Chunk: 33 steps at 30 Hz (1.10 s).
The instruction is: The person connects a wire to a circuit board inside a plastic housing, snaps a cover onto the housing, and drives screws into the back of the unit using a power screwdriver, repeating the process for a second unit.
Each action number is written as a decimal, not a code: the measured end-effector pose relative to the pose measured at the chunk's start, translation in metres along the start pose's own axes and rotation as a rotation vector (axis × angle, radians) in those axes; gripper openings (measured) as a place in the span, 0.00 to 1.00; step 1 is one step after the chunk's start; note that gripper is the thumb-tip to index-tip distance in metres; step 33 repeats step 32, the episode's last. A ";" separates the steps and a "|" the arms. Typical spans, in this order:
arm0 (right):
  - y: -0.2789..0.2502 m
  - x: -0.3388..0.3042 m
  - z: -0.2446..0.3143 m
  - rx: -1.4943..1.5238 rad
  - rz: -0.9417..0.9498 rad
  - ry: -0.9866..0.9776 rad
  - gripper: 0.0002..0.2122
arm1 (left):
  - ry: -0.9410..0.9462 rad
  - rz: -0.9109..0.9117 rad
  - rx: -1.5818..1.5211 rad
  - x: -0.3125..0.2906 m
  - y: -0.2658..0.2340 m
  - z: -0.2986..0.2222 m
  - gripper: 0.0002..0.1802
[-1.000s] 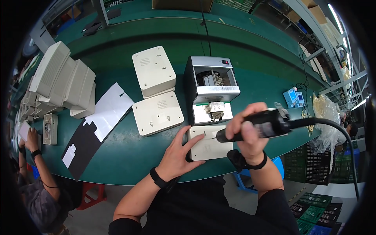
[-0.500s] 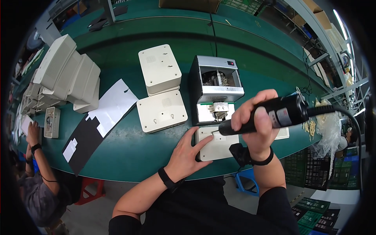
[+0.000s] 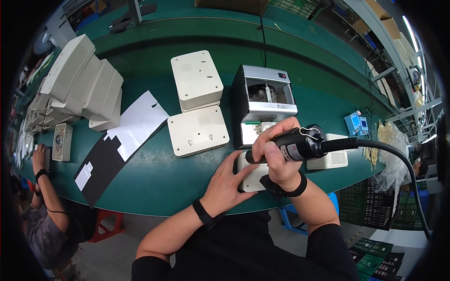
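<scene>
A cream plastic housing [image 3: 254,181] lies on the green table at its near edge, partly covered by my hands. My left hand [image 3: 226,182] grips its left end, thumb and fingers spread across the corner. My right hand [image 3: 280,164] is wrapped round a black corded electric screwdriver [image 3: 297,144]. The tool is tilted, and its nose is over the far left part of the housing, near my left fingertips. Its bit is hidden from view. Just beyond stands a silver and black screw feeder [image 3: 268,111] with loose screws in its window.
Two cream housings [image 3: 199,131] stand left of the feeder, with more stacked [image 3: 79,84] farther left. A black and white sheet [image 3: 136,126] lies between. Right are another housing [image 3: 330,159], a small blue device [image 3: 356,123] and a plastic bag [image 3: 393,150]. A co-worker's hand [image 3: 39,159] works far left.
My right hand has brought the screwdriver left and nearer the housing's far left corner, uncovering the housing and blue device at right. My left hand keeps its hold. The view has shifted slightly.
</scene>
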State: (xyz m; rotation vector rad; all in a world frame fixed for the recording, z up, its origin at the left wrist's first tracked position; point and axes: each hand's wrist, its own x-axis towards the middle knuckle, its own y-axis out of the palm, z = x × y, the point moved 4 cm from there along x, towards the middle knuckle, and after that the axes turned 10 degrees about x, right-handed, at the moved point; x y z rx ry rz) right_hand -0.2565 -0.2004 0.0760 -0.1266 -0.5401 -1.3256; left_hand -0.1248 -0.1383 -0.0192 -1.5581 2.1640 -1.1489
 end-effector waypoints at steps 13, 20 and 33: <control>-0.006 0.013 0.057 0.162 -0.117 -0.129 0.13 | 0.006 -0.027 0.032 0.006 -0.002 0.002 0.45; -0.040 0.035 0.054 -0.023 -0.170 -0.190 0.13 | -0.024 -0.028 0.048 0.007 0.002 -0.002 0.51; 0.005 -0.032 0.085 0.155 -0.003 0.136 0.25 | -0.041 -0.021 -0.006 0.007 0.002 0.002 0.57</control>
